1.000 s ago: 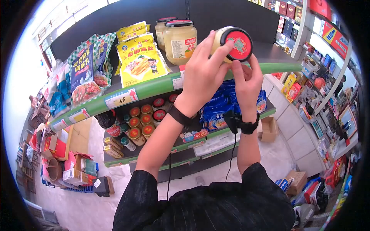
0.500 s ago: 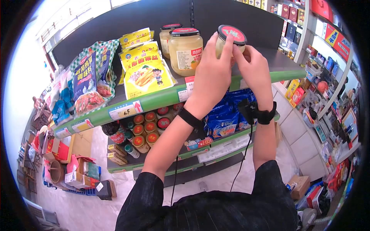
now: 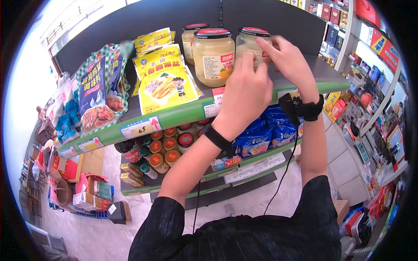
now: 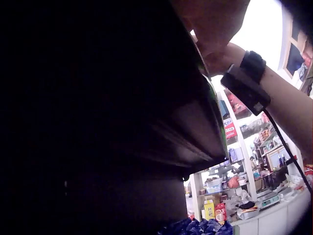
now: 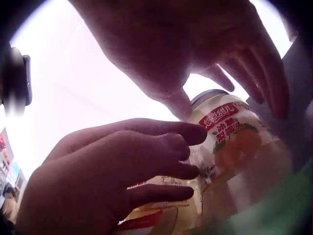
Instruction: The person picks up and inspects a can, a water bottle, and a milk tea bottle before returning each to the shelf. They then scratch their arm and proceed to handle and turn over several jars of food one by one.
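A glass jar of pale fruit with a red-and-black lid (image 3: 254, 31) stands upright on the top shelf. In the right wrist view its label (image 5: 230, 122) shows red lettering and orange fruit. My left hand (image 3: 248, 89) is in front of this jar, its fingers reaching toward the label with the tips close to the glass. On the jar's right side, my right hand (image 3: 291, 61) has its thumb by the lid and its fingers spread loosely past the far side. Two similar jars, a large one (image 3: 213, 56) and one behind it (image 3: 189, 43), stand to the left.
Yellow packets (image 3: 161, 82) and blue-and-green bags (image 3: 98, 87) lie further left. A green shelf edge (image 3: 174, 113) with price tags runs below the hands. Small red-lidded jars (image 3: 171, 143) and blue packets (image 3: 261, 135) fill the shelf underneath. Thin cables hang from both wrists.
The jar, earlier held up and tilted with its lid toward the camera, has come down upright onto the shelf beside the large jar. Both hands have loosened; the left has lowered in front of it.
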